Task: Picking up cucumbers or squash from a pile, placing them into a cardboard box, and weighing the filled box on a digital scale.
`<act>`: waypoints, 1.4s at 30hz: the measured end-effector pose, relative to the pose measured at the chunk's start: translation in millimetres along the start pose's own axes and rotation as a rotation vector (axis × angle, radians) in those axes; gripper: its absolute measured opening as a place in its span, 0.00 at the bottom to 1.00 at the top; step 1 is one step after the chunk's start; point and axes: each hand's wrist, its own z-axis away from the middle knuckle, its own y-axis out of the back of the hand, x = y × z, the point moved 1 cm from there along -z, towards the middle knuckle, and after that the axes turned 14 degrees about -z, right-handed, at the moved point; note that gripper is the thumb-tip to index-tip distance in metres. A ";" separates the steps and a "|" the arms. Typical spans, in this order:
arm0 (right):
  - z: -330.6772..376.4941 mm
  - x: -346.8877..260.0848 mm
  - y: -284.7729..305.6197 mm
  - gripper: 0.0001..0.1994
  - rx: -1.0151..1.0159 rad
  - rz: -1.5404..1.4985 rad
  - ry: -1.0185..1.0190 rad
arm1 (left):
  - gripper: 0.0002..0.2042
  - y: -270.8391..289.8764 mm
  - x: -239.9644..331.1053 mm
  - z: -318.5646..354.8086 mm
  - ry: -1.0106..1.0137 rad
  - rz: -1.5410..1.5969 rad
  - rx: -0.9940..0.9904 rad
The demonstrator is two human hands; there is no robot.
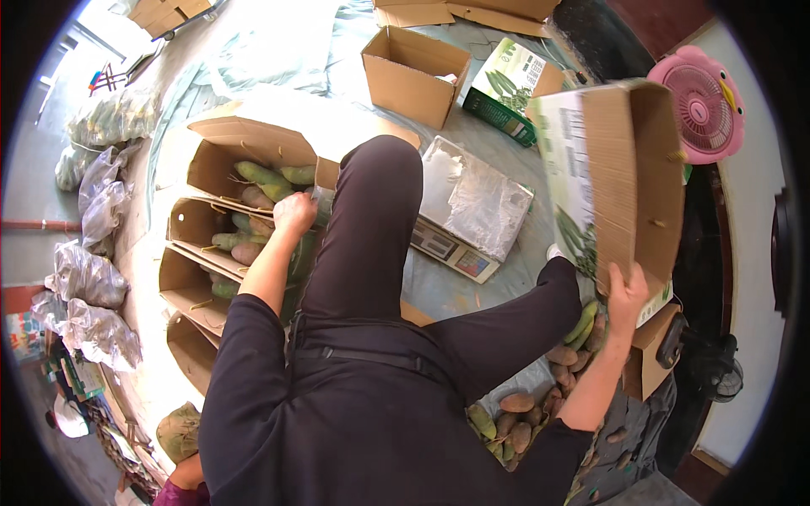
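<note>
My right hand (627,295) is closed on the lower edge of an upright cardboard box (612,169), whose open side shows bare brown inside and whose outer face is white and green. On the left, my left hand (295,212) is closed at the rim of another cardboard box (249,131). That box holds long green and reddish-brown root vegetables (263,177). Beside it, nearer me, stands a second box (192,221) with similar vegetables. A bench scale (472,198) with a worn metal top sits between my knees and the far boxes.
Loose root vegetables (519,413) lie in a heap by my right leg. An open box (413,80) and a printed box (506,88) stand ahead. A pink fan (698,105) is at the right. Filled plastic bags (89,274) line the left; another person's head covering (179,432) shows lower left.
</note>
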 end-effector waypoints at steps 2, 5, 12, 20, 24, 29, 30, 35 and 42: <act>-5.9 3.0 -33.3 0.08 -0.096 0.044 0.027 | 0.17 3.0 0.5 0.6 0.005 0.007 -0.009; -6.3 11.2 -84.5 0.10 -0.237 0.086 0.022 | 0.18 8.8 1.6 0.7 0.011 0.029 0.000; 11.2 16.9 -136.7 0.07 -0.440 0.306 0.084 | 0.23 7.0 -2.9 -2.2 -0.003 0.289 0.062; 12.0 22.8 -130.5 0.05 -0.435 0.344 0.028 | 0.10 110.4 33.5 3.4 -0.193 0.937 0.598; 9.9 25.0 -130.5 0.06 -0.439 0.342 0.026 | 0.13 184.0 96.7 26.9 -0.420 0.804 0.643; 16.2 23.7 -131.0 0.07 -0.452 0.334 0.024 | 0.24 198.1 185.3 48.3 -0.784 0.280 0.542; 21.2 22.7 -132.3 0.07 -0.464 0.346 0.040 | 0.26 191.1 197.4 50.7 -0.828 0.198 0.431; 46.1 20.1 -135.2 0.09 -0.476 0.377 0.057 | 0.18 148.4 227.3 56.8 -0.923 -0.058 0.232; 47.0 20.6 -138.4 0.05 -0.368 0.313 0.114 | 0.16 133.9 229.4 49.8 -0.882 -0.036 0.210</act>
